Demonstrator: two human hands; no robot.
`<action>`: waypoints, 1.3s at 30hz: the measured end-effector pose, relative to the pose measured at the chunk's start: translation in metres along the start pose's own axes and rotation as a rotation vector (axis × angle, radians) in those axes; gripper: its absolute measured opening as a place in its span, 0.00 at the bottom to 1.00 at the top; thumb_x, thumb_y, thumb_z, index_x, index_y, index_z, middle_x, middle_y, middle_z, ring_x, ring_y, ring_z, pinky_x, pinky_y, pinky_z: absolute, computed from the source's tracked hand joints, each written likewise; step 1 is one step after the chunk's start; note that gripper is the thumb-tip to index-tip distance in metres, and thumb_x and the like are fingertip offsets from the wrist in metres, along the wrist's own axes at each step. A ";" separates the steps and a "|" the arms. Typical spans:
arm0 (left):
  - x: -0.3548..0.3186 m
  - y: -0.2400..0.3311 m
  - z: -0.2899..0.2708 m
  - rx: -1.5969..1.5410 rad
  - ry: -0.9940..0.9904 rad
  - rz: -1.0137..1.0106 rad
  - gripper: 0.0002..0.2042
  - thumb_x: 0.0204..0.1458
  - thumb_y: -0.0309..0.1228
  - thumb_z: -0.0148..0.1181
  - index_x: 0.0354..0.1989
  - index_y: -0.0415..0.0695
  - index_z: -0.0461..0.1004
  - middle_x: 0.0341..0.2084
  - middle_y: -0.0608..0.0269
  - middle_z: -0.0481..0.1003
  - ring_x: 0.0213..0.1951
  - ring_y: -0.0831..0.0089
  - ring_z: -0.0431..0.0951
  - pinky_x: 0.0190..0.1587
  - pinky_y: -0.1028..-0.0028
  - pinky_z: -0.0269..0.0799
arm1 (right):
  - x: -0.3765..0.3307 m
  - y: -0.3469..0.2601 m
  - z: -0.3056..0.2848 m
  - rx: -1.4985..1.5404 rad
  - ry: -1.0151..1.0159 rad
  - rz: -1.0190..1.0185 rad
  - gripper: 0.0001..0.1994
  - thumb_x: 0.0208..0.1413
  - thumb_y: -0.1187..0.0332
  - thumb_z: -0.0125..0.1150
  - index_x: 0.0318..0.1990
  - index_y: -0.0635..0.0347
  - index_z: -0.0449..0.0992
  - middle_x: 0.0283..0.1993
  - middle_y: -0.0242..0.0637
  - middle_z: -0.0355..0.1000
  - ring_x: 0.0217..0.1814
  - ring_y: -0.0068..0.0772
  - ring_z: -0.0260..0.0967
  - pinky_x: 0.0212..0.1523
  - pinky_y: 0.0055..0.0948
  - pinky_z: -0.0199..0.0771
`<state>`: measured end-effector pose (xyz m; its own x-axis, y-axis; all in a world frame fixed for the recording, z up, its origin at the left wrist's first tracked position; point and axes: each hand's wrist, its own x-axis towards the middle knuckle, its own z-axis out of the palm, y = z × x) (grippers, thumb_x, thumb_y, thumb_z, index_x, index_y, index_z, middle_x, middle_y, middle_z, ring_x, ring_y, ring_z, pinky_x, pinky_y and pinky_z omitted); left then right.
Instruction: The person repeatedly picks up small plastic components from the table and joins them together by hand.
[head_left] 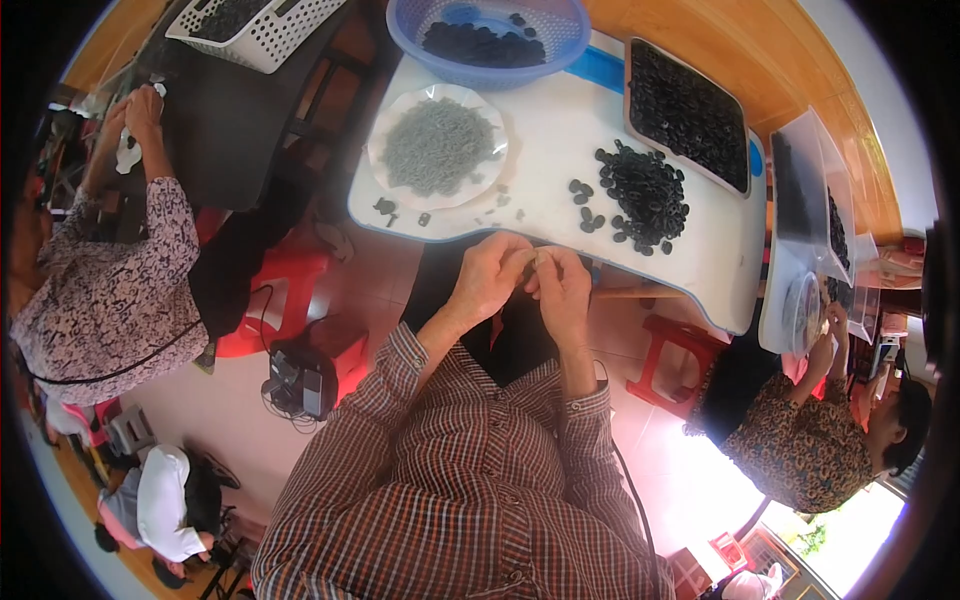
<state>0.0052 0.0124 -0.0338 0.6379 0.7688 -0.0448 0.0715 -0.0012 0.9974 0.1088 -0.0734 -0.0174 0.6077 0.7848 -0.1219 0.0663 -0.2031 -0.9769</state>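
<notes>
My left hand (488, 277) and my right hand (562, 292) meet just off the near edge of the white table (560, 120). Thumbs and fingertips of both are pinched together around something too small to make out. Beyond my left hand, a white scalloped plate (440, 201) holds a heap of small translucent pieces (440, 145), with a few more lying loose near its rim. To the right spreads a pile of small shiny black oval pieces (645, 195). Several black bits (385, 207) lie by the table's left front edge.
A blue basket (490, 76) with black pieces stands at the back, beside a tray (688, 162) full of black ovals. Red stools (670, 365) flank me. Co-workers sit left (120, 290) at a dark table (215, 130) and right (800, 440) by clear bins (815, 190).
</notes>
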 end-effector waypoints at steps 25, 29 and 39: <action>0.005 -0.012 0.006 -0.743 0.096 -0.400 0.12 0.58 0.34 0.52 0.26 0.40 0.70 0.15 0.68 0.66 0.16 0.80 0.64 0.18 0.79 0.59 | 0.012 0.001 0.017 -0.474 0.090 -0.318 0.06 0.58 0.71 0.56 0.35 0.65 0.71 0.30 0.42 0.71 0.28 0.34 0.71 0.30 0.30 0.71; 0.007 -0.017 0.001 -0.870 0.096 -0.457 0.12 0.59 0.35 0.52 0.25 0.41 0.69 0.15 0.69 0.65 0.15 0.80 0.63 0.18 0.80 0.58 | 0.015 -0.001 0.016 -0.519 0.095 -0.354 0.05 0.55 0.72 0.57 0.35 0.64 0.71 0.32 0.44 0.69 0.31 0.43 0.70 0.33 0.35 0.70; 0.000 -0.019 -0.008 -0.864 0.108 -0.458 0.08 0.56 0.31 0.59 0.33 0.37 0.75 0.25 0.63 0.75 0.23 0.79 0.74 0.27 0.79 0.75 | 0.033 0.005 0.008 -0.794 0.066 -0.465 0.05 0.55 0.71 0.56 0.36 0.61 0.69 0.35 0.44 0.66 0.29 0.50 0.70 0.27 0.42 0.71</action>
<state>-0.0019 0.0177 -0.0527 0.6120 0.6325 -0.4748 -0.3179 0.7464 0.5846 0.1223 -0.0437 -0.0274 0.4260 0.8579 0.2871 0.8239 -0.2369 -0.5148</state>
